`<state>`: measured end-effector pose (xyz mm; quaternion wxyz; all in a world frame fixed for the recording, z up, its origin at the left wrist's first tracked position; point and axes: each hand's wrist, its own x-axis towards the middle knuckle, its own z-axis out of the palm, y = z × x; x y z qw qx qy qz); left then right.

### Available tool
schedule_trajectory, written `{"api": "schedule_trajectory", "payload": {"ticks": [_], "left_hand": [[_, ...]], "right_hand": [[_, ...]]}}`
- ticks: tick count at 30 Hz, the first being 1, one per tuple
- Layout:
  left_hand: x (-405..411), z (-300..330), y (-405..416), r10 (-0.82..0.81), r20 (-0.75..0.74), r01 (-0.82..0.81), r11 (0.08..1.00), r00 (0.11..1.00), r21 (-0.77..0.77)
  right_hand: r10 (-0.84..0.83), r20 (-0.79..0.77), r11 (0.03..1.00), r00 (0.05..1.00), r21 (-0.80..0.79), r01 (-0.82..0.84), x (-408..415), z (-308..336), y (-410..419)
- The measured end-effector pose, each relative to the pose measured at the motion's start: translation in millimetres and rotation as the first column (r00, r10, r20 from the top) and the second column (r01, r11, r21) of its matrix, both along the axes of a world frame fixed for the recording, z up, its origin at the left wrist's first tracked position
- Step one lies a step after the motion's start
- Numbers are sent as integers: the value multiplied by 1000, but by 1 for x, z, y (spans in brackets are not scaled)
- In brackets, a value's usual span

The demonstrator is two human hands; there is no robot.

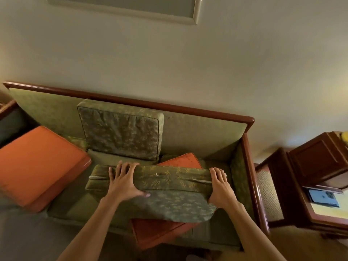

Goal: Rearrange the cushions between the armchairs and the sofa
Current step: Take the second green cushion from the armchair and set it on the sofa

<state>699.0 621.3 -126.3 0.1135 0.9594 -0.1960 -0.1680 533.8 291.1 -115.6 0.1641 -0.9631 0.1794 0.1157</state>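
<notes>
Head view: left hand and right hand both grip the green patterned cushion, fingers curled over its top edge, thumbs beneath, above an orange cushion on the sofa.

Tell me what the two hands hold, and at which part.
Left hand and right hand grip the green patterned fabric cushion by its upper zip edge, near each end.

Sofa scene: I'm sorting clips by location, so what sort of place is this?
Probably a sitting room, in a home or hotel. A wood-framed sofa with loose cushions stands against a wall under a framed picture, beside a wooden side table.
</notes>
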Motion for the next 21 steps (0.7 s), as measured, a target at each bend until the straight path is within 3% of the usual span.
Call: {"api": "schedule_trajectory", "payload": {"ticks": [3, 7, 10, 16, 21], "left_hand": [[-15, 13, -24, -2, -53, 7, 996, 999, 94], [-79, 28, -134, -322, 23, 317, 940, 946, 123], [-135, 26, -232, -448, 18, 445, 891, 894, 88], [-141, 37, -267, -424, 73, 418, 905, 903, 81], [-104, 123, -247, -344, 126, 363, 913, 930, -185]], "right_hand": [[-6, 11, 1000, 1000, 23, 5, -7, -4, -11], [79, -15, 996, 997, 36, -79, -21, -9, -25], [185, 44, 981, 982, -75, -181, -35, -21, -33], [187, 74, 982, 980, -21, -186, -37, 14, -60], [324, 279, 946, 904, -101, -308, -9, 112, -57]]}}
